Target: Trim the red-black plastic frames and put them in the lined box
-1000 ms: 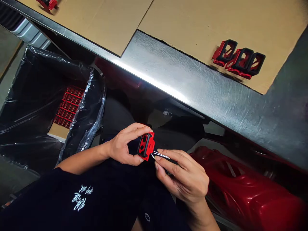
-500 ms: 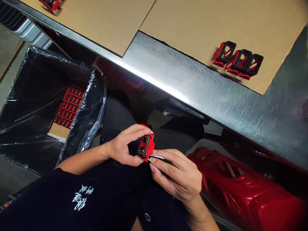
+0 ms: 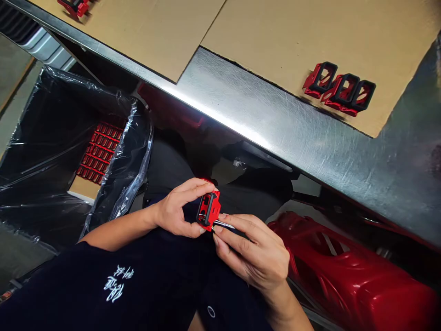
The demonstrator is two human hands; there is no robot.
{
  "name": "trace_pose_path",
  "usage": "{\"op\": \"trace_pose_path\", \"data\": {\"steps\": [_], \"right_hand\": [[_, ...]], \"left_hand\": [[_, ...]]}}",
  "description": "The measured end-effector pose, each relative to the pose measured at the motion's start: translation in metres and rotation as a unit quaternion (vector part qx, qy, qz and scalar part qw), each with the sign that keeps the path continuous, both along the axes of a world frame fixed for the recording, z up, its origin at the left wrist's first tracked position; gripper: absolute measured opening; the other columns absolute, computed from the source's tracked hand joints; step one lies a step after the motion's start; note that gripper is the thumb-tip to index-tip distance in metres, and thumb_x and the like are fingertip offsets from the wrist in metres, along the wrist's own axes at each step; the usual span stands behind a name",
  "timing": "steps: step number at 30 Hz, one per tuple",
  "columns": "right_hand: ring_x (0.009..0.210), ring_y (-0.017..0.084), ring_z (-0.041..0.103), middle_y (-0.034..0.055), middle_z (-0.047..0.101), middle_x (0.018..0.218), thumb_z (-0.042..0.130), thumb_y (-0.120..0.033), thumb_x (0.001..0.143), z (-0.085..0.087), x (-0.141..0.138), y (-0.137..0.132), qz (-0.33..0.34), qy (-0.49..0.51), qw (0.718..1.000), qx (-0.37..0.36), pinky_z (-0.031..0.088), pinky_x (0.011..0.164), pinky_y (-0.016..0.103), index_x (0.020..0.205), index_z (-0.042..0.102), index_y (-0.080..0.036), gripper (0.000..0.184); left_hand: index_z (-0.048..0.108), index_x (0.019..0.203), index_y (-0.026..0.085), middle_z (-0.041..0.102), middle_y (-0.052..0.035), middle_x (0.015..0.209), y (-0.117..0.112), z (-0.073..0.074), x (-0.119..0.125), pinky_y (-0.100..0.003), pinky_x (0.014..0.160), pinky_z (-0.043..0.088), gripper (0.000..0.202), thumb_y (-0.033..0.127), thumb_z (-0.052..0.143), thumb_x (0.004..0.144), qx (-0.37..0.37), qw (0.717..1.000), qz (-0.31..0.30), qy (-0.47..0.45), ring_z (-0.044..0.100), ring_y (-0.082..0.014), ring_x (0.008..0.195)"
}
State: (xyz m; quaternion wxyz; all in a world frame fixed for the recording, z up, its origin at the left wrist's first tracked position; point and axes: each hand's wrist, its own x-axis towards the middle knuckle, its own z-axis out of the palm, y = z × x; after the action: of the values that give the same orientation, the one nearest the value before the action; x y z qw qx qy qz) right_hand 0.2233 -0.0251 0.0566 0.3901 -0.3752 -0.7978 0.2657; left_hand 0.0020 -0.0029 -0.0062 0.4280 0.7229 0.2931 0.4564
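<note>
My left grip (image 3: 181, 209) is clenched on a red-and-black moulded plastic part (image 3: 208, 210), held up over my lap so my right grip (image 3: 253, 253), pinching a slim metal-tipped tool (image 3: 224, 225), can reach its edge. Similar red-and-black parts (image 3: 339, 89) lie on tan cardboard (image 3: 275, 46) atop the brushed steel surface (image 3: 275, 105).

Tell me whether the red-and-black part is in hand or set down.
In hand: the left hand grips the red-and-black plastic part, held up clear of the cardboard sheets.

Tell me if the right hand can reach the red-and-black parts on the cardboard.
Probably not now: the right hand holds a slim tool, and the parts lie beyond the steel table edge.
</note>
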Motion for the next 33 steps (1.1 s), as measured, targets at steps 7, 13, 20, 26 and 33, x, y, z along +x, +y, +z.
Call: {"op": "trace_pose_path", "data": {"steps": [7,13,20,26,33], "right_hand": [[0.078,0.020,0.077,0.0101,0.081,0.091,0.076,-0.010,0.084,0.001,0.001,0.001,0.005,-0.011,1.000,0.003,0.067,0.067,0.031,0.095,0.077,-0.018,0.013],[0.080,0.020,0.076,0.0106,0.081,0.091,0.077,-0.010,0.084,0.002,0.001,0.001,0.007,-0.007,1.000,-0.001,0.067,0.068,0.031,0.095,0.077,-0.017,0.013],[0.085,0.021,0.075,0.0120,0.081,0.097,0.077,-0.009,0.085,0.002,0.007,0.000,0.032,-0.017,0.999,-0.024,0.067,0.073,0.032,0.100,0.077,-0.014,0.016],[0.086,0.022,0.075,0.0123,0.081,0.100,0.076,-0.008,0.087,0.004,0.008,0.002,0.050,-0.029,0.998,-0.037,0.067,0.073,0.032,0.104,0.077,-0.014,0.017],[0.086,0.023,0.077,0.0120,0.081,0.100,0.075,-0.008,0.088,0.005,0.006,0.001,0.055,-0.043,0.997,-0.031,0.068,0.075,0.033,0.105,0.076,-0.013,0.017]], "left_hand": [[0.037,0.158,0.021,0.063,-0.0167,0.129,0.001,0.001,0.000,-0.046,0.094,0.062,0.091,0.029,0.076,0.076,0.003,1.000,-0.004,0.004,0.066,-0.0278,0.113],[0.037,0.158,0.021,0.062,-0.0171,0.128,0.002,0.000,0.000,-0.046,0.095,0.061,0.092,0.029,0.077,0.076,0.002,1.000,-0.011,0.002,0.066,-0.0282,0.113],[0.033,0.160,0.023,0.062,-0.0171,0.124,0.007,0.003,-0.006,-0.047,0.095,0.061,0.095,0.034,0.082,0.080,0.002,0.999,-0.050,0.021,0.065,-0.0270,0.112],[0.030,0.161,0.023,0.061,-0.0179,0.125,0.011,0.004,-0.012,-0.047,0.096,0.061,0.096,0.039,0.081,0.082,-0.006,0.996,-0.079,0.029,0.064,-0.0281,0.116],[0.030,0.162,0.024,0.061,-0.0175,0.127,0.012,0.004,-0.014,-0.047,0.099,0.059,0.097,0.038,0.082,0.082,-0.009,0.996,-0.080,0.036,0.063,-0.0281,0.118]]}}
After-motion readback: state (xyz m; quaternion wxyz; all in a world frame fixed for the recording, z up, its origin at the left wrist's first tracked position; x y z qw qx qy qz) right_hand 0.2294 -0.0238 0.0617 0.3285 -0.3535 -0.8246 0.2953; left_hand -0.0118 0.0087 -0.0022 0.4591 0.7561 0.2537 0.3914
